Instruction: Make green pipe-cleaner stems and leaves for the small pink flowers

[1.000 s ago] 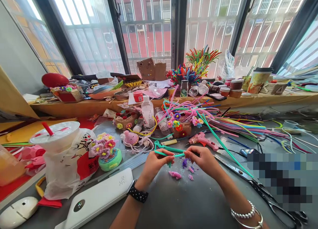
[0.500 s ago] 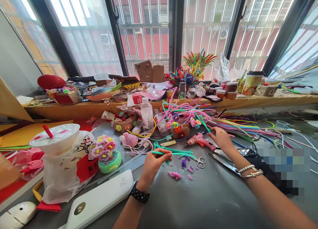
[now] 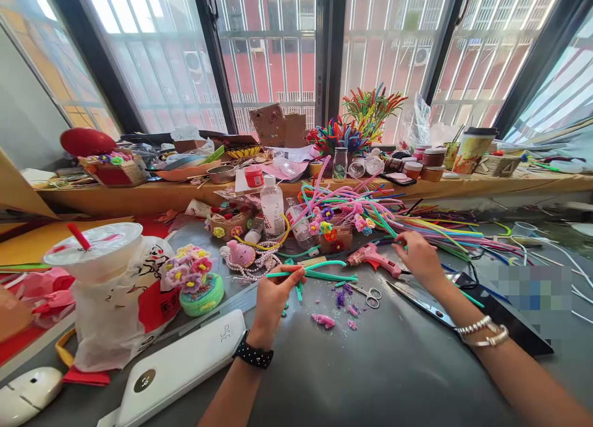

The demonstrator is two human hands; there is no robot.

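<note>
Currently, the left hand (image 3: 272, 297) pinches slim teal fuzzy stems (image 3: 330, 277); the right hand (image 3: 420, 261) grips a long green fuzzy stem (image 3: 383, 225) near a pink glue gun (image 3: 378, 260)

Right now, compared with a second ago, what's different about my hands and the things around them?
Your right hand let go of the short green pipe cleaner and moved right and forward; it now grasps a long green pipe cleaner. The small scissors came into view. Your left hand still holds the short one; the glue gun and large scissors stayed put.
</note>
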